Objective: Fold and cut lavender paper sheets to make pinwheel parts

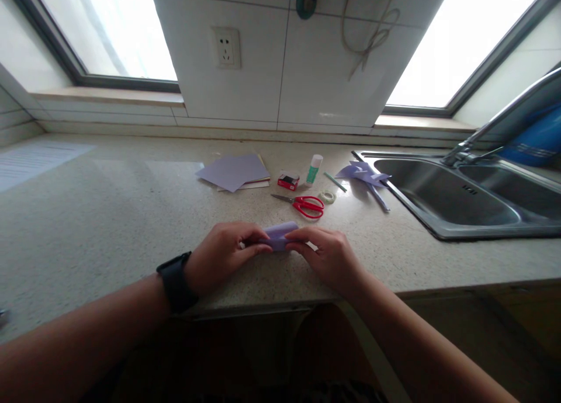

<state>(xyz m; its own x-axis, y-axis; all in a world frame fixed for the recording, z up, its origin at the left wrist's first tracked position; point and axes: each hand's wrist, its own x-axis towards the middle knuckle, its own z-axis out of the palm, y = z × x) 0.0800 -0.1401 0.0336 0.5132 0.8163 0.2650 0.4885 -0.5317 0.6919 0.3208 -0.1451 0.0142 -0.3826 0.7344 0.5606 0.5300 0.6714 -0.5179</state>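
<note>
Near the counter's front edge, a small piece of purple paper (277, 237) is held curled between my two hands. My left hand (225, 251) pinches its left end between thumb and fingers. The right end is pinched the same way by my right hand (326, 254). Just beyond the paper lie red-handled scissors (308, 206), blades pointing left. A roll of tape (327, 197) touches or nearly touches their handles. Behind them are a small red box (288, 181), an upright glue stick (314, 170) and a thin green stick (335, 182).
Purple sheets (236, 172) lie stacked beyond my hands. A purple paper pinwheel (362, 175) rests by the rim of the steel sink (432, 230) at right, under a faucet (464, 152). A printed sheet (41, 157) lies far left. The tiled wall has a socket (226, 48).
</note>
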